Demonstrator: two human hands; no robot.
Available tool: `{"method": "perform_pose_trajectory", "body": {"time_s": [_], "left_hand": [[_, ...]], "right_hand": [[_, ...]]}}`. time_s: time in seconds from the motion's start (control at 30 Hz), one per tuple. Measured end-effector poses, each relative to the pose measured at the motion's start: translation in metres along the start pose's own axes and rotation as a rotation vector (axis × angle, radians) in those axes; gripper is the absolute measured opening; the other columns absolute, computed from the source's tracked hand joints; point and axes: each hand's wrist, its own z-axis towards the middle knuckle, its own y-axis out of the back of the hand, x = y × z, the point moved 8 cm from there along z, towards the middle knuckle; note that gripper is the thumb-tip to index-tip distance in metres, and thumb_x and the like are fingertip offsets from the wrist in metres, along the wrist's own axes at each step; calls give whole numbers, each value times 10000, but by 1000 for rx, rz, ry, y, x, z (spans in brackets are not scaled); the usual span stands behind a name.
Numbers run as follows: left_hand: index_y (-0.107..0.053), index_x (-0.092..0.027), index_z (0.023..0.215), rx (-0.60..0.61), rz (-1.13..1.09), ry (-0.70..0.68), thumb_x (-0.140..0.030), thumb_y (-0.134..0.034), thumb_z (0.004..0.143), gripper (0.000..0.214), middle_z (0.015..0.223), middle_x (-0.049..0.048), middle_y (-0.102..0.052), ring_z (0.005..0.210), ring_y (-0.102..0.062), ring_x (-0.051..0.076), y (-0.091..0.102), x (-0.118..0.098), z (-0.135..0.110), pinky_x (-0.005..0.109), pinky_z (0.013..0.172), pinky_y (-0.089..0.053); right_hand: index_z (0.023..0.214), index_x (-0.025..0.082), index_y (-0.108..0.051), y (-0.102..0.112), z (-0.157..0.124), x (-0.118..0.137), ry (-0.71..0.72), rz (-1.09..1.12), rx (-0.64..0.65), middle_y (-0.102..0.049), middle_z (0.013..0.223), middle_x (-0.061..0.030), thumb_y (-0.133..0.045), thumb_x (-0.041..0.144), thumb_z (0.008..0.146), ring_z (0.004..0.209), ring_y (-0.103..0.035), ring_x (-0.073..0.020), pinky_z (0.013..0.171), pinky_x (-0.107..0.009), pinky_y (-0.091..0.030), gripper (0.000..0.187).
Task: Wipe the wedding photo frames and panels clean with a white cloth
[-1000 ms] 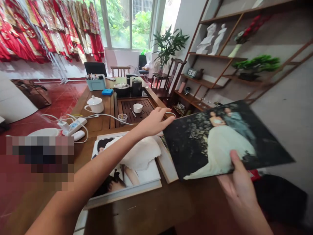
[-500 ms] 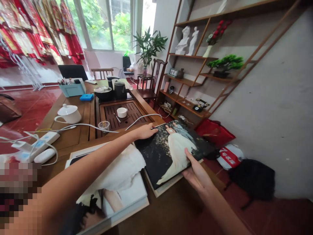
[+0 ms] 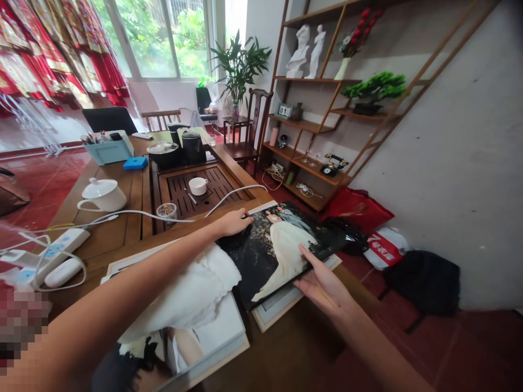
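A large dark photo print [image 3: 286, 245] of a couple lies low over a pale wooden frame [image 3: 281, 305] on the brown table [image 3: 261, 354]. My left hand [image 3: 233, 222] rests on the print's far left corner, fingers curled onto its edge. My right hand [image 3: 322, 283] grips the near right edge, thumb on top and fingers beneath. To the left lies another framed picture [image 3: 212, 332] with a white cloth [image 3: 196, 291] draped over it, partly under my left forearm.
Behind stand a slatted tea tray [image 3: 212, 188] with a white cup [image 3: 198, 186], dark pots [image 3: 192, 147], a white teapot [image 3: 102, 195], a power strip [image 3: 53, 247] and cables. A shelf unit [image 3: 327, 98] and red bags [image 3: 359, 209] stand on the right.
The photo print has come down from mid-air on the right onto the frame on the table. Both hands kept hold of it, and the view swung rightward.
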Motion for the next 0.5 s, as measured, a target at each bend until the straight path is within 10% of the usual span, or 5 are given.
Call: {"method": "perform_pose_trajectory", "body": {"time_s": [0.5], "left_hand": [[-578,-175,1220,54,53,46,-344,-588,950,318,1233,91,-592,1034,-620,227,-9,2,-3,432,870,-534]], "right_hand": [[1135,171,-571,-2,-17,6,-35,6,30,-720,995,-70,-521,153,914,901,-699,-195,848,-401,-579,227]]}}
